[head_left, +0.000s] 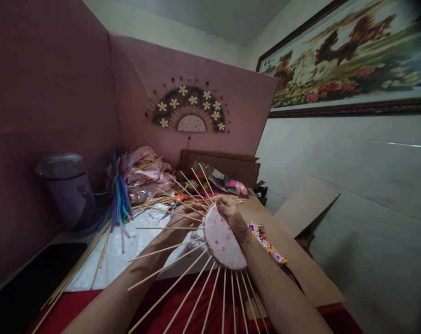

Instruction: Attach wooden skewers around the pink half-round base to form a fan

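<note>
A half-round pink fabric-covered pad (pixel 223 241) with several thin bamboo sticks (pixel 182 283) fanning out of its edge is held up over the table. My right hand (pixel 233 218) grips the pad's far edge from behind, fingers curled round it. My left hand (pixel 186 214) is closed on the sticks at the pad's left side. Both forearms reach in from the bottom of the view.
A finished stick fan with flowers (pixel 189 110) hangs on the pink board. A lilac bin (pixel 69 190), coloured strips (pixel 120 195), pink cloth (pixel 148 174), loose sticks (pixel 78 266), a patterned fabric strip (pixel 268 243) and cardboard sheets (pixel 306 204) lie around.
</note>
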Motion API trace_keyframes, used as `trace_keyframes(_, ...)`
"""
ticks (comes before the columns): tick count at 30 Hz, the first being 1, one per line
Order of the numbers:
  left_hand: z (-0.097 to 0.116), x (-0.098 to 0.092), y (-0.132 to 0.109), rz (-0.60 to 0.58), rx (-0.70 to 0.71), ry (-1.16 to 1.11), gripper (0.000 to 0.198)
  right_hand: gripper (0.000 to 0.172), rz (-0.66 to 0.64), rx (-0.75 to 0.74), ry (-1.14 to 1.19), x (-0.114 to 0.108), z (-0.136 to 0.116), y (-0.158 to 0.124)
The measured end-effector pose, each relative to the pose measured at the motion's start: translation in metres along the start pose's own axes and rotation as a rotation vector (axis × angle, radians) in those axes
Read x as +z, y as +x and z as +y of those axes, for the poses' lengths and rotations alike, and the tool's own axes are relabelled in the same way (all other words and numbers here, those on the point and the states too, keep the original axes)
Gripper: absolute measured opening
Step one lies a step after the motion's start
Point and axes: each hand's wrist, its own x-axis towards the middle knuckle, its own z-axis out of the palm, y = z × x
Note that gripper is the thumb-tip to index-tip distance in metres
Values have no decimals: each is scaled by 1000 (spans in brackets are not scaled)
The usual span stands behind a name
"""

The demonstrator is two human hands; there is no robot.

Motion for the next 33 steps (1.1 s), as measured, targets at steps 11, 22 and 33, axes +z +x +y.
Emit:
trace_keyframes(11, -2, -1, 3, 5, -14, 52, 12, 27, 6, 44, 6, 0, 0, -1)
trace_keyframes(22, -1, -3, 2, 71, -53, 67, 18, 38, -42, 183, -117, 2, 5, -1)
trace_keyframes(33, 7, -1, 0, 159, 11, 192, 22, 27, -89, 217, 27, 2, 1, -7)
